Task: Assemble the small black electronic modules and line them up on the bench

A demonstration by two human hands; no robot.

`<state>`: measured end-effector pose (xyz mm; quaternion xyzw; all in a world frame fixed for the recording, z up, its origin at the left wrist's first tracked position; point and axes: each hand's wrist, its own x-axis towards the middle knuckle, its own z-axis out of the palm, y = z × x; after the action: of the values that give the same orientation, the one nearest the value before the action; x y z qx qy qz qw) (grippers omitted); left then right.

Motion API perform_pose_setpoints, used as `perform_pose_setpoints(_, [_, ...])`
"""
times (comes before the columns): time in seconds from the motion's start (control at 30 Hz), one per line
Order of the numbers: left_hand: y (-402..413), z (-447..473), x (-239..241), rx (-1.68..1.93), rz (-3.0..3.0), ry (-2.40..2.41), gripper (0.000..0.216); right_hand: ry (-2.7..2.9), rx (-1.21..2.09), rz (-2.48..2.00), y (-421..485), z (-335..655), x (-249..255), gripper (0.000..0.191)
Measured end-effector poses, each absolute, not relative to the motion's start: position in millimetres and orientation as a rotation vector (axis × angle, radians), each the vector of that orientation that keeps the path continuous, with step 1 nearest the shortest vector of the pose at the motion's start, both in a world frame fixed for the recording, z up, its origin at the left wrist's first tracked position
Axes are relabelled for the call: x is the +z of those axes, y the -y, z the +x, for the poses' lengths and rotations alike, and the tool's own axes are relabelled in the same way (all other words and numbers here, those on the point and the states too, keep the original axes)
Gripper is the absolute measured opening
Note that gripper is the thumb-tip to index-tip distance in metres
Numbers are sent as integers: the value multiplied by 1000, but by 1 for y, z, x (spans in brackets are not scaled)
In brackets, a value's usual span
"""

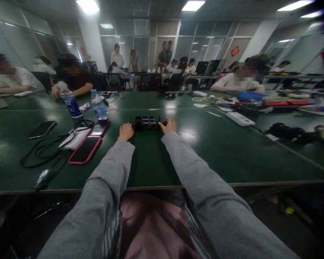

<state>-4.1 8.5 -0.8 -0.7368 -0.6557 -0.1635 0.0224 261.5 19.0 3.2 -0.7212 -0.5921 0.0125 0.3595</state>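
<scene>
Both my arms, in grey sleeves, reach out over a dark green table (pixel 156 162). My left hand (pixel 125 131) rests on the table with its fingers curled, just left of a small black block of modules (pixel 145 122); nothing shows in it. My right hand (pixel 168 126) lies right of that block, fingers closed on a small black piece (pixel 163 119) at the block's right end.
Left of my hands lie two phones in red cases (pixel 84 149), a white power bank (pixel 75 139), black cables, another phone (pixel 41 129) and two water bottles (pixel 99 105). A white device (pixel 240 119) and cluttered tools lie at the right. Other people sit around the tables.
</scene>
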Motion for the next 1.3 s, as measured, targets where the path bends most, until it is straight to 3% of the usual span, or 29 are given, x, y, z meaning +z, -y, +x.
perform_pose_setpoints(0.2, [-8,-4,-1,-509,-2276,2034,40,1529,67,-1855,-20,262,5,43])
perform_pose_setpoints(0.6, [-10,-5,-3,-504,-2284,2023,42,1262,270,-1906,-24,267,4,40])
perform_pose_setpoints(0.83, [-10,-5,-2,-507,-2281,2026,40,1200,160,-1922,-16,264,10,34])
perform_pose_setpoints(1.03, [-9,-4,-1,-483,-2273,2024,40,1346,23,-1851,-10,260,15,41])
perform_pose_setpoints(1.3, [-8,-4,1,-470,-2284,2031,41,1464,41,-1871,-12,259,9,70])
